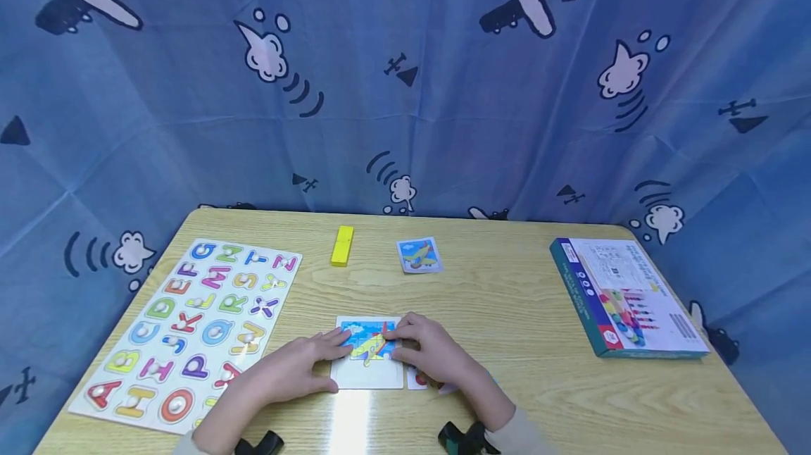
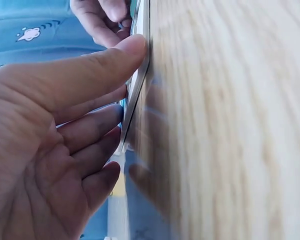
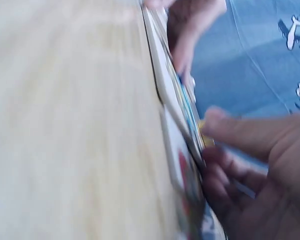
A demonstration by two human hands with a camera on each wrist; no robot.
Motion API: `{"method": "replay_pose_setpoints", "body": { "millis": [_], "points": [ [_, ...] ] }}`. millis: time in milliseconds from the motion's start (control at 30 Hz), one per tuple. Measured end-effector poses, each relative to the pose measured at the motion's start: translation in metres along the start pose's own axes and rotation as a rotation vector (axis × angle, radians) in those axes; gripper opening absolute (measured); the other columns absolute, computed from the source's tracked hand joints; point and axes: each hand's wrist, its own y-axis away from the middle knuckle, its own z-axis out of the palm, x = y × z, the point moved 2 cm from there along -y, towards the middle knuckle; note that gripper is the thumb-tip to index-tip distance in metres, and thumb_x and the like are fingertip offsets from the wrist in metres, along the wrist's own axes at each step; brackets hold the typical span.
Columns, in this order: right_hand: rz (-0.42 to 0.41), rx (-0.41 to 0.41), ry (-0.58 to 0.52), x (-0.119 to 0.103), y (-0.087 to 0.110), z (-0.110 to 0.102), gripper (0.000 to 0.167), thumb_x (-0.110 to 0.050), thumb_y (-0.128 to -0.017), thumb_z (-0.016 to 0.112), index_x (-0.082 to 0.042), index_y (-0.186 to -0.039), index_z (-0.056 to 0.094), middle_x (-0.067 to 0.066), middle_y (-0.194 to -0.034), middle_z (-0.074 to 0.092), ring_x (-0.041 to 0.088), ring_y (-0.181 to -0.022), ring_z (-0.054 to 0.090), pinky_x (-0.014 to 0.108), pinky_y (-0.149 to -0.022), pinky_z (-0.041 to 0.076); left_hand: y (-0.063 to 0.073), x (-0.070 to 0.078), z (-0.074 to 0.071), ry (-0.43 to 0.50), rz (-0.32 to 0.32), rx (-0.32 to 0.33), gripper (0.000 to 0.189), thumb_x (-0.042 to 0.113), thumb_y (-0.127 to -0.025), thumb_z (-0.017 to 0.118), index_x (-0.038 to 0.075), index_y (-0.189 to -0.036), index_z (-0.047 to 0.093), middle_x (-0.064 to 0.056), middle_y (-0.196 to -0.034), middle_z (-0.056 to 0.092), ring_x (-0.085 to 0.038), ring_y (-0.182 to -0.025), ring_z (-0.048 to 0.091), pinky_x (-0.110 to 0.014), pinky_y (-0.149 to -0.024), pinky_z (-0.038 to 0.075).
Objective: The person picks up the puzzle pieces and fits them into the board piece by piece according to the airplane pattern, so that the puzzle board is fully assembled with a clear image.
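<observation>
A white puzzle board (image 1: 367, 375) lies near the table's front, with an airplane picture (image 1: 362, 339) in its upper part and bare white below. My left hand (image 1: 303, 368) rests on its left side, fingers extended onto the picture and thumb at the near left edge. In the left wrist view the thumb (image 2: 132, 46) touches the board's rim. My right hand (image 1: 434, 348) is at the picture's right side, curled fingers and thumb pinching a puzzle piece there, mostly hidden by the fingers. Loose picture pieces (image 1: 416, 378) lie beside the board, partly under the right hand.
A white alphabet peg board (image 1: 209, 300) covers the left of the table, under my left forearm. Farther back are a yellow block (image 1: 342, 246) and a small airplane card (image 1: 420, 255). A flat box (image 1: 627, 300) lies at the right. A blue curtain (image 1: 405, 89) hangs behind.
</observation>
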Motion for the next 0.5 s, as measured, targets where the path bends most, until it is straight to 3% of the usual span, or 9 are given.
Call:
{"method": "replay_pose_setpoints", "body": {
  "millis": [167,267,400,500],
  "points": [
    [0.024,-0.060,-0.028,0.003,0.008,-0.012,0.032,-0.026,-0.092,0.061,-0.018,-0.123,0.065,-0.006,-0.115,0.064,0.014,-0.109,0.058,0.032,-0.092,0.050,0.000,0.000,0.000,0.007,-0.002,0.004,0.057,0.031,-0.083,0.072,0.012,-0.134,0.055,-0.004,-0.149,0.041,-0.032,-0.138,0.035,-0.053,-0.110,0.032],
    [0.036,-0.078,0.022,0.002,0.015,-0.016,0.034,-0.029,-0.091,0.064,-0.017,-0.122,0.064,-0.006,-0.118,0.063,0.015,-0.114,0.057,0.038,-0.097,0.048,0.000,0.000,0.000,0.008,-0.002,0.004,0.057,0.031,-0.083,0.072,0.012,-0.134,0.055,-0.004,-0.148,0.041,-0.033,-0.138,0.035,-0.053,-0.110,0.032],
    [0.028,-0.088,0.116,0.000,0.025,-0.017,0.035,-0.028,-0.088,0.068,-0.015,-0.120,0.066,-0.007,-0.114,0.062,0.011,-0.108,0.056,0.034,-0.094,0.049,0.000,0.000,0.000,0.012,-0.003,0.005,0.058,0.030,-0.082,0.072,0.012,-0.134,0.055,-0.004,-0.148,0.041,-0.033,-0.138,0.035,-0.053,-0.110,0.033],
    [0.020,-0.097,0.151,-0.001,0.031,-0.016,0.034,-0.026,-0.086,0.070,-0.014,-0.118,0.067,-0.008,-0.108,0.060,0.006,-0.095,0.053,0.023,-0.080,0.048,0.000,-0.001,0.000,0.009,-0.002,0.007,0.058,0.030,-0.082,0.072,0.011,-0.134,0.055,-0.004,-0.148,0.042,-0.033,-0.137,0.036,-0.053,-0.110,0.033]
  ]
}}
